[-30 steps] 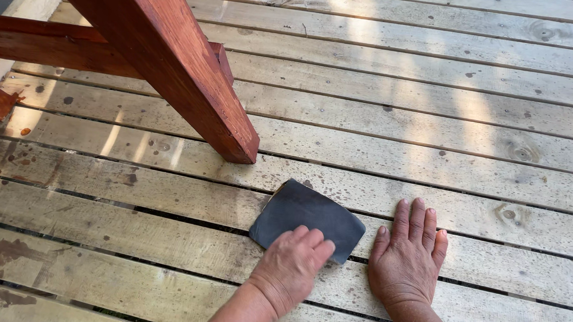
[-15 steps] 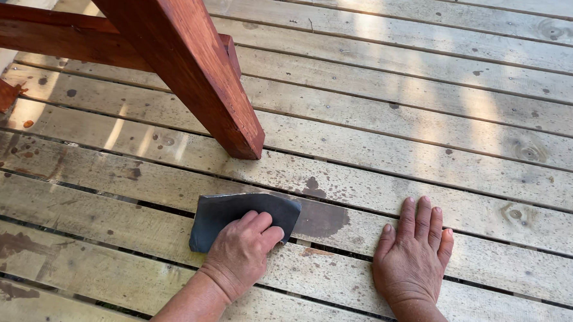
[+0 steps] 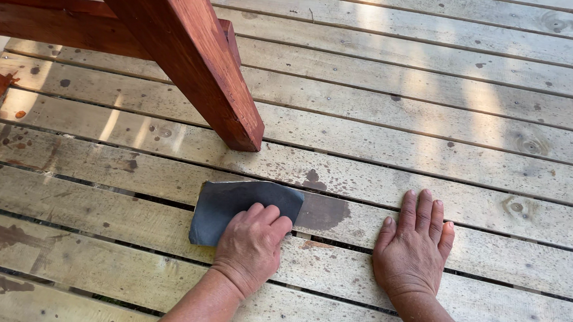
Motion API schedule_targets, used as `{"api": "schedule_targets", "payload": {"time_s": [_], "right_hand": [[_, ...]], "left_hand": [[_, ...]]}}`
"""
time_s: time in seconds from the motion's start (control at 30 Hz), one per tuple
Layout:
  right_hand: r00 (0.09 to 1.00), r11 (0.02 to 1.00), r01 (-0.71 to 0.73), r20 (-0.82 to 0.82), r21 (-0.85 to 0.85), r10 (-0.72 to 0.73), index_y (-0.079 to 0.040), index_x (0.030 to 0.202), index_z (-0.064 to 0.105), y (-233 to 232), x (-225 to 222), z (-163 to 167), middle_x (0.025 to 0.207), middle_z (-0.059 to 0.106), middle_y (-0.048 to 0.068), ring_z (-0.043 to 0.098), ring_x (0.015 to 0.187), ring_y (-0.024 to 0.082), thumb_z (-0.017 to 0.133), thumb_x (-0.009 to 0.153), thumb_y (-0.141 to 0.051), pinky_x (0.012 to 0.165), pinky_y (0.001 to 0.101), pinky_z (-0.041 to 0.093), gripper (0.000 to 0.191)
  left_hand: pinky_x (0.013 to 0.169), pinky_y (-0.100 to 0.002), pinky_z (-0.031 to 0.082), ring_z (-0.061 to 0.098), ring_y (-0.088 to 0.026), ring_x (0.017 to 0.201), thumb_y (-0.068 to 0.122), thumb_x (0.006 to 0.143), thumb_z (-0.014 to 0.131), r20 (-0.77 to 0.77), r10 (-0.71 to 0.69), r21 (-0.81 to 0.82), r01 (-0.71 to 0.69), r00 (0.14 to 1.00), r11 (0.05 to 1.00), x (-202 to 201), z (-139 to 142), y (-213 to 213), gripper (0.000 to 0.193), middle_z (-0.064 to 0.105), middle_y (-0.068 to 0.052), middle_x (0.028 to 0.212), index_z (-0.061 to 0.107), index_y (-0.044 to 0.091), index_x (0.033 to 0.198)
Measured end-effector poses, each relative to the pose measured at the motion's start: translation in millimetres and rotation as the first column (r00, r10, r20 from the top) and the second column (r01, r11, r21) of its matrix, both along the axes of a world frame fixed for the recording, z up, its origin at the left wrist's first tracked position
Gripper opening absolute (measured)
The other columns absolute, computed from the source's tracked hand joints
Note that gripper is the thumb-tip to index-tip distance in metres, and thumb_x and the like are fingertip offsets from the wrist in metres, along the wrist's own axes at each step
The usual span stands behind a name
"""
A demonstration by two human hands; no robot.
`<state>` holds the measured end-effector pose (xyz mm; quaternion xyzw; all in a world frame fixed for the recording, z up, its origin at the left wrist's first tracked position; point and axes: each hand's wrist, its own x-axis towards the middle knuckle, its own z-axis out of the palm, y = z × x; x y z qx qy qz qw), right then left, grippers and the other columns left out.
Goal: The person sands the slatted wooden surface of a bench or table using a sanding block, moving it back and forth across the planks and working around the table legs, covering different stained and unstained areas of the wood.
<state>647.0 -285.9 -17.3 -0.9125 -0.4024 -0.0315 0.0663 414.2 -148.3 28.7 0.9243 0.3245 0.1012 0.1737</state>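
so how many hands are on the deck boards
2. The left hand presses on the dark sanding sheet; the right hand lies flat on bare deck boards beside it.
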Motion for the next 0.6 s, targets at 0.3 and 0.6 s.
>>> {"api": "schedule_targets", "payload": {"time_s": [0.3, 0.6], "right_hand": [[1.0, 1.0, -0.003, -0.022, 0.021, 0.003, -0.011, 0.16, 0.028, 0.4, 2.3, 2.0, 0.169, 0.02, 0.012, 0.011, 0.157, 0.03, 0.03, 0.1, -0.042, 0.123, 0.0497, 0.002, 0.067], [1.0, 1.0, -0.008, 0.002, 0.006, 0.008, -0.01, 0.159, 0.028, 0.1, 1.0, -0.9, 0.168, 0.021, 0.013, 0.011, 0.156, 0.03, 0.03, 0.1, -0.043, 0.123, 0.0499, 0.002, 0.068]], "left_hand": [[0.075, -0.038, 0.055, 0.062, -0.025, 0.084, 0.001, 0.075, 0.063, 0.072, -0.239, 0.085, 0.233, 0.968, 0.969, -19.0, 19.1, 17.3, 0.023, 0.061, -0.005, 0.084, 0.073, 0.011, 0.093], [0.083, -0.04, 0.056, 0.062, -0.025, 0.091, 0.004, 0.076, 0.066, -0.082, -0.112, 0.014, 0.114, 0.99, 0.993, -15.7, -10.1, 14.6, 0.007, 0.061, -0.006, 0.085, 0.071, 0.008, 0.075]]}}
